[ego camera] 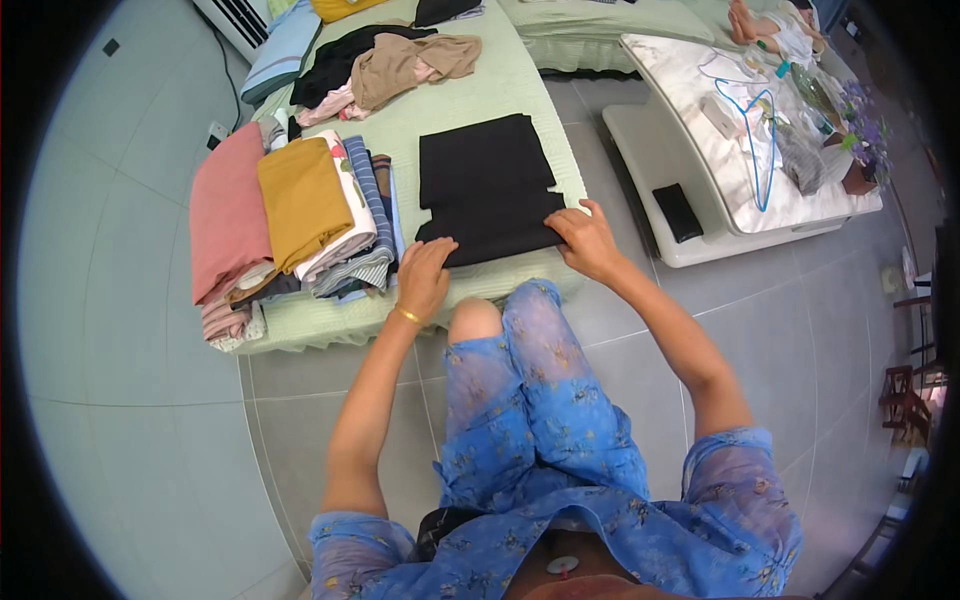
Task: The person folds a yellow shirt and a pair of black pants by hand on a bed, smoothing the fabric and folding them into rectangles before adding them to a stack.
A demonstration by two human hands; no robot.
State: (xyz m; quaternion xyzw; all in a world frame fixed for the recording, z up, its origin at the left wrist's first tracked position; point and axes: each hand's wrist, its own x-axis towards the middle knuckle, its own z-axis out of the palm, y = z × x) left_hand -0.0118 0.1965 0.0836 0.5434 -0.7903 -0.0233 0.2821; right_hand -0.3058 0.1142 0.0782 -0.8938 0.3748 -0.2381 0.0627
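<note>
A black garment (487,176) lies flat, partly folded, on the pale green bedspread (555,127) in front of me. My left hand (426,274) rests at its near left corner, fingers over the edge. At the near right corner, my right hand (583,232) has its fingers on the cloth and its thumb side at the rim. Whether either hand pinches the fabric cannot be told. Left of the garment stand stacks of folded clothes, with a mustard-yellow piece (304,202), a pink piece (229,217) and a blue striped piece (367,199).
Loose black clothing (337,64) and a brown garment (405,67) lie farther back on the bed. To the right, a marble-topped table (667,67) bears a blue clothes hanger (763,150) and purple flowers (866,124). Another person's feet (741,22) show at the top right.
</note>
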